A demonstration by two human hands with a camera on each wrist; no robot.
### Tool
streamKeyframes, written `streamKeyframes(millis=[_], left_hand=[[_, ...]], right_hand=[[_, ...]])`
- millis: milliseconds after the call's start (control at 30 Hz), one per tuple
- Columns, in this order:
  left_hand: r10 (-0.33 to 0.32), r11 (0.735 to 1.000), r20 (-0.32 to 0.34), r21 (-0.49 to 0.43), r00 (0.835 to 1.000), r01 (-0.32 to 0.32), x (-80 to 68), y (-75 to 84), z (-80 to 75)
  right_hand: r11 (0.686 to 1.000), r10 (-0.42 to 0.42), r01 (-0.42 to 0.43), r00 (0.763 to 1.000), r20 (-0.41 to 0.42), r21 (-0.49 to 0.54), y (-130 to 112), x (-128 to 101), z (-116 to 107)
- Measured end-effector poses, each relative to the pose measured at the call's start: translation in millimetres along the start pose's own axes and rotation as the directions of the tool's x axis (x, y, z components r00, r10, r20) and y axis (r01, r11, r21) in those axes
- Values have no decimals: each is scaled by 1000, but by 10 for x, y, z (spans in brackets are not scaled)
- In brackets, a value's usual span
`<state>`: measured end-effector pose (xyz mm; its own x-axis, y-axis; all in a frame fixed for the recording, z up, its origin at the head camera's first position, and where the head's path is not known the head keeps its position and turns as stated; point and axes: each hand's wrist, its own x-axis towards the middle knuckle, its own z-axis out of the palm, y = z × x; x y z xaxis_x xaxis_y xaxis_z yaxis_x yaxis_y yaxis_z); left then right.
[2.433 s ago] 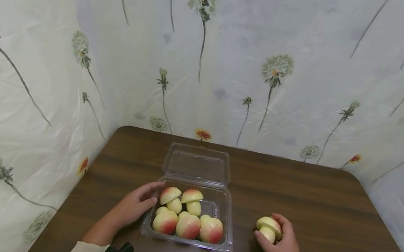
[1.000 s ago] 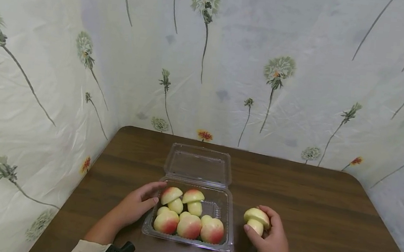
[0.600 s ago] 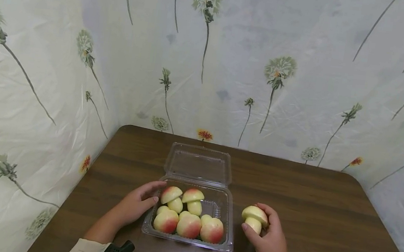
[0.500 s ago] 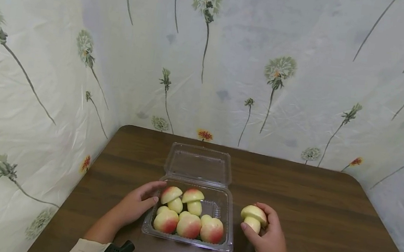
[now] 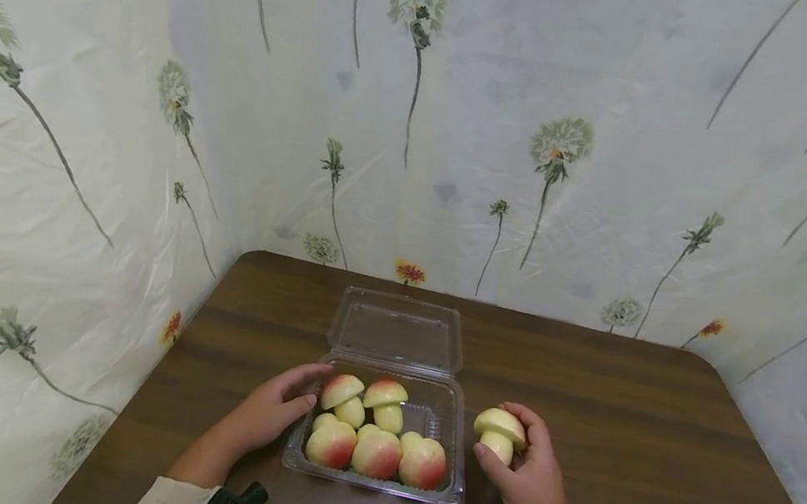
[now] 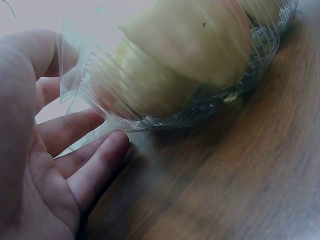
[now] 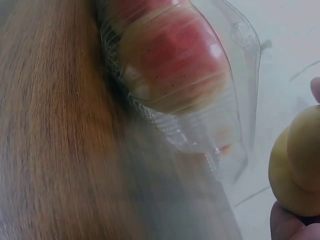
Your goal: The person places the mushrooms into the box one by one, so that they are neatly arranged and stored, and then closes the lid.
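We have the mushroom-shaped piece [image 5: 499, 434] in our right hand [image 5: 525, 477], the fingers curled round its cap from the right and the thumb under its pale stem, so the grip is clasped on it, and it sits just off the right wall of the clear plastic box [image 5: 457, 460], near but apart from it. From this grip the box lies directly to the left, and the one bare patch of its floor [image 5: 421, 416] is in the far right corner, the corner nearest to the held piece. The piece stands roughly upright, cap up and stem down, its long axis close to vertical, matching the two mushroom pieces [image 5: 385, 402] standing in the far row beside that gap. Three rounder red-and-yellow pieces [image 5: 375, 453] fill the near row. Our left hand [image 5: 269, 412] rests on the tabletop [image 5: 618, 413] against the box's left wall, fingers relaxed and holding nothing; in the left wrist view the fingertips [image 6: 107, 150] lie just beside the ribbed plastic. The right hand is clearly the nearer one to the open corner, with the box's hinged lid [image 5: 395, 331] lying flat on the far side, out of the way. The right wrist view shows the piece [image 7: 295, 165] level with the box's rim [image 7: 235, 35].
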<state>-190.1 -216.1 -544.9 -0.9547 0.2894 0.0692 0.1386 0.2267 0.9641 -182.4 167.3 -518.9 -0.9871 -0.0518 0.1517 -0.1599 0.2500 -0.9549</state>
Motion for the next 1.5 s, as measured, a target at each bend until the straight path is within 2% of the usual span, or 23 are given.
streamKeyframes(millis=[233,367,600,733,867,1133,1500], left_hand=[[-25,999,6,20,1000,25,7,-36,-15],[-11,1000,4,7,1000,10,4,-20,-8],[-24,1000,16,20,1000,23,-59,273,-3],[-40,998,20,41,999,39,-69,350,-6],[-37,999,9,40,999,37,-50,293,4],[-18,999,-10,42,1000,18,24,6,20],[-1,1000,-3,26,1000,1,18,-48,-1]], right_hand=[[998,-35,34,999,12,48,-62,24,47],[997,-48,46,998,30,67,-77,42,73],[994,-56,52,998,37,99,-94,75,122],[991,-88,81,994,60,106,-88,90,139],[992,-84,77,994,66,103,-86,102,155],[997,-67,64,995,78,46,-74,141,177],[998,-37,31,996,85,62,-193,166,249]])
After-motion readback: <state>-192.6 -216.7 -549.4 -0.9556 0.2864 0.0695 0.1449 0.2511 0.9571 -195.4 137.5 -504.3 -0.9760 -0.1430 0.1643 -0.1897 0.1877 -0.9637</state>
